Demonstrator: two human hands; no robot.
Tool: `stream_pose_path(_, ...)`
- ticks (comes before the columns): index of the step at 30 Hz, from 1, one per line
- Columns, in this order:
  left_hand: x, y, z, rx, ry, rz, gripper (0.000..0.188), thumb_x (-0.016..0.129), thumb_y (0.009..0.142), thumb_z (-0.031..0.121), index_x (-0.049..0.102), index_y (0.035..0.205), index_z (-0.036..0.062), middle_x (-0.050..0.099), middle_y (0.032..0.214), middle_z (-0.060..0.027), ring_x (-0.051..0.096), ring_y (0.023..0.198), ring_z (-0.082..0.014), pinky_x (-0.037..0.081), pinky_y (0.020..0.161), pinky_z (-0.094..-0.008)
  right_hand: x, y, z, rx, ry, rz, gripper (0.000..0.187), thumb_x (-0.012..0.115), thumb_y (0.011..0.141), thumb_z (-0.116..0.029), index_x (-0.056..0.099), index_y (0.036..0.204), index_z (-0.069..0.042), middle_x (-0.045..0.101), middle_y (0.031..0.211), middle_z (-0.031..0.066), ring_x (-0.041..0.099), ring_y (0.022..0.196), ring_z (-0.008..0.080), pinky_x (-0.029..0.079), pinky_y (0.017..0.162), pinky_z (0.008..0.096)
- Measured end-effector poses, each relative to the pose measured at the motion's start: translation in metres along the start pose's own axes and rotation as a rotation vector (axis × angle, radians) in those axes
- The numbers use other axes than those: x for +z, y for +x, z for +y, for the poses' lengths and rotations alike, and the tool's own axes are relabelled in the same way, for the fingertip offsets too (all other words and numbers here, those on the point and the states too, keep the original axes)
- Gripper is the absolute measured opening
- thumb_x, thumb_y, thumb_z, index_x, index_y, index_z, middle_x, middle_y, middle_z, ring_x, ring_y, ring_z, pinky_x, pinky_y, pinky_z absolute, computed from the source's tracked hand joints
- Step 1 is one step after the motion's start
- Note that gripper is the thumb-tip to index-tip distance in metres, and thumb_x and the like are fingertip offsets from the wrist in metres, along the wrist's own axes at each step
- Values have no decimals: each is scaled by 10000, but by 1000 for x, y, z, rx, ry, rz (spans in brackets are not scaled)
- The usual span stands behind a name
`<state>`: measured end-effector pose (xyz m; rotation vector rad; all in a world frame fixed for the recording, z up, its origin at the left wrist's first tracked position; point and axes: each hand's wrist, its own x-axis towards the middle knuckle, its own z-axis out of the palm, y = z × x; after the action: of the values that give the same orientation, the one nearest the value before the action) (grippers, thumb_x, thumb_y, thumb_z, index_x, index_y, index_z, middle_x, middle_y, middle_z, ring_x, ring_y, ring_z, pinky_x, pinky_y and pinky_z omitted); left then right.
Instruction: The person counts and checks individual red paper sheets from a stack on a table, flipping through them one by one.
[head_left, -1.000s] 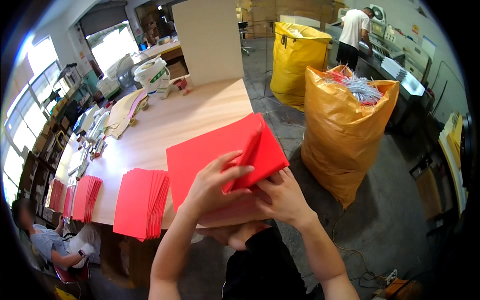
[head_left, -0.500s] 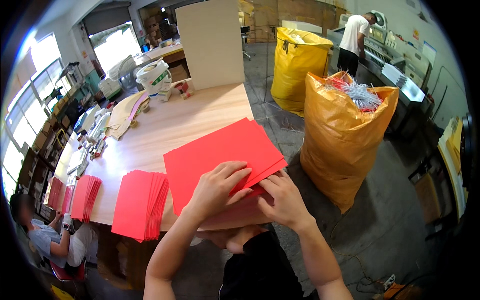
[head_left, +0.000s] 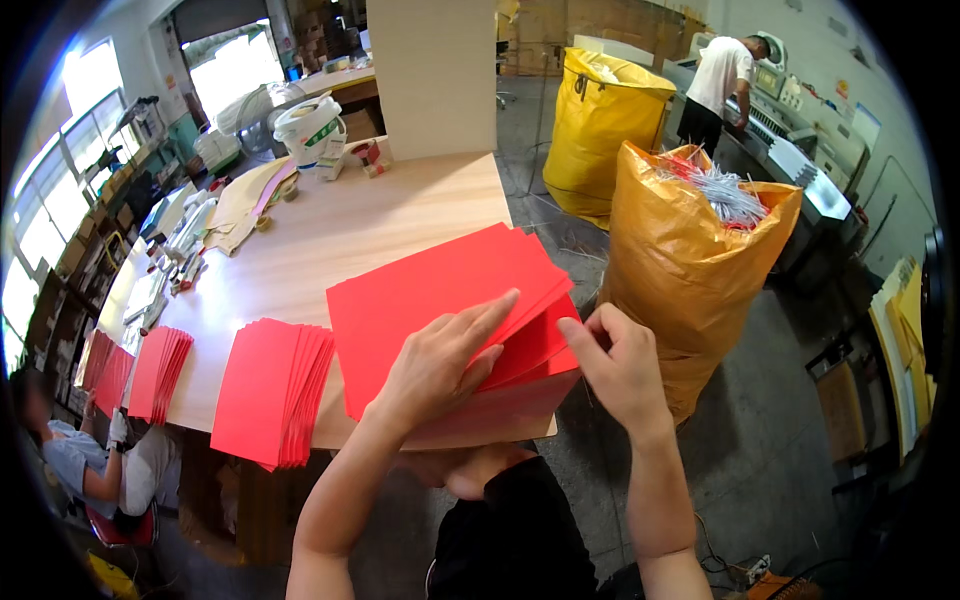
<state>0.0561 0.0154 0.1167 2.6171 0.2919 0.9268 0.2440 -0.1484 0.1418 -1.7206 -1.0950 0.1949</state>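
Note:
A tall stack of red paper sheets lies at the front edge of the wooden table, its upper sheets fanned and raised at the right side. My left hand rests on top of these sheets, fingers stretched out and thumb apart. At the stack's right edge is my right hand. Its thumb overlaps the edge of the lower sheets and its fingers curl inward, with the fingertips hidden. Left of the stack lies a fanned pile of red sheets, and beyond it a smaller red pile.
On the wooden table stand a white bucket, a small box and tape rolls. An orange sack of paper strips and a yellow sack stand right. One person sits left; another stands at a machine.
My right hand has moved right and slightly up, from under the raised sheets to the stack's right edge. The upper sheets are lifted higher, opening a gap. My left hand's fingers have straightened.

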Motion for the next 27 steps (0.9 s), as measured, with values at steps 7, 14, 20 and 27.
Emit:
stream_pose_path(7, 0, 0, -6, 37, 24, -41, 366, 651, 1040, 106, 762, 1354, 258, 567, 1608, -178, 759, 1173, -338, 621, 960, -462, 4, -7, 23, 54, -376, 42, 445, 751, 1013, -368, 594, 776, -26, 670, 720, 202, 682, 704, 448, 502, 629, 536)
stream_pose_path(14, 0, 2, -3, 44, 56, -43, 248, 698, 1019, 130, 793, 1224, 234, 598, 1577, -172, 770, 1161, -322, 626, 958, -450, -3, -2, 31, -9, -297, -5, 471, 747, 1033, -386, 603, 787, -11, 646, 698, 190, 634, 628, 400, 486, 603, 483)
stream_pose_path(20, 2, 0, -8, 35, -1, -50, 230, 736, 995, 154, 780, 1207, 230, 590, 1577, -157, 743, 1166, -325, 612, 977, -459, 37, 7, 28, 4, 307, 77, 442, 726, 1049, -290, 503, 789, -10, 515, 624, 154, 587, 535, 250, 440, 538, 419)
stream_pose_path(27, -1, 0, -4, 8, -50, -73, 326, 855, 928, 353, 782, 1224, 237, 571, 1589, -151, 733, 1207, -340, 604, 999, -469, 35, 12, 40, -30, 296, 80, 402, 672, 1079, -268, 543, 725, -128, 513, 605, -46, 516, 536, 60, 369, 471, 252)
